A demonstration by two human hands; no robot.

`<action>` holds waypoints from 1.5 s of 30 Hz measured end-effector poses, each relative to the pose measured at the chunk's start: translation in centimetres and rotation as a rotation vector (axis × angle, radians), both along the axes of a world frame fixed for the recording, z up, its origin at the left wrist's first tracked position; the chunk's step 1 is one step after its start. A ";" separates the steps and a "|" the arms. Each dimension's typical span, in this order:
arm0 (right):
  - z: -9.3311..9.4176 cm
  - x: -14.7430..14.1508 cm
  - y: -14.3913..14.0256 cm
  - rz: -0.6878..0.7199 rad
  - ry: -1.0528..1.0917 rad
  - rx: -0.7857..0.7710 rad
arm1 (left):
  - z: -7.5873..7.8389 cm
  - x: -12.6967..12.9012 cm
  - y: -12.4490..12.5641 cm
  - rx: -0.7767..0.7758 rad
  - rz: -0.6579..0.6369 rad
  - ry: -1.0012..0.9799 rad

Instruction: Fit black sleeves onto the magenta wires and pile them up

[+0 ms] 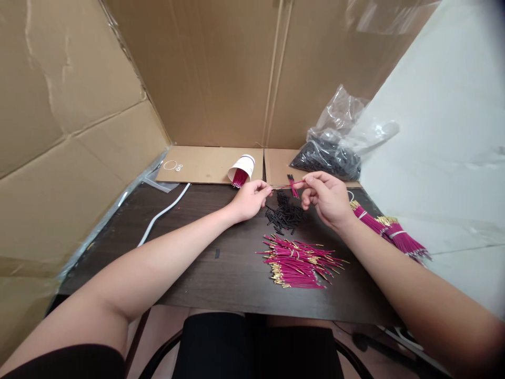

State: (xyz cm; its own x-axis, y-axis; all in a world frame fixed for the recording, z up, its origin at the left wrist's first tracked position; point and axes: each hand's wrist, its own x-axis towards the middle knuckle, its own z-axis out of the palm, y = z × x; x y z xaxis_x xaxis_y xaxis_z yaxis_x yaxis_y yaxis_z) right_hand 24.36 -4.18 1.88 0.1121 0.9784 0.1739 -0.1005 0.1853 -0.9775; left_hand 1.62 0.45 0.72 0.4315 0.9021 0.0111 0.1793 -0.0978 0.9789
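A thin magenta wire [290, 185] is stretched between my two hands above the table. My right hand [325, 197] pinches one end of it between thumb and finger, the other fingers curled. At the opposite end, my left hand [252, 199] has its fingertips closed on what looks like a small black tube, mostly hidden. Just below lies a loose pile of short black tubes [286, 213]. A few magenta wires with black ends [293, 186] lie behind the stretched wire. Nearer me is a heap of magenta wires with gold tips [298, 260], partly tied with a band.
A white paper cup [243, 166] lies tipped with magenta wires inside. A clear bag of black tubes [329, 155] rests at the back right. Tied wire bundles [394, 231] lie beyond my right forearm. A white cable [161, 213] runs at left. Cardboard walls [205, 73] enclose the table.
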 end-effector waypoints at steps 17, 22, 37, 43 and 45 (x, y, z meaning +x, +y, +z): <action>-0.7 0.2 0.1 -0.014 -0.175 -0.019 | -0.5 0.1 -0.1 0.027 0.024 -0.010; -0.8 0.6 -0.6 -0.154 -0.696 0.248 | -0.9 0.1 -0.3 0.096 0.064 0.047; -1.3 0.6 -0.3 0.090 -0.785 0.262 | -1.2 0.0 -0.3 0.156 -0.037 0.056; -1.0 0.6 -0.2 0.163 -0.673 0.123 | -1.1 0.0 -0.2 0.135 -0.050 0.045; -1.1 0.7 -0.1 0.153 -0.680 0.116 | -1.0 0.0 -0.2 0.125 -0.054 0.040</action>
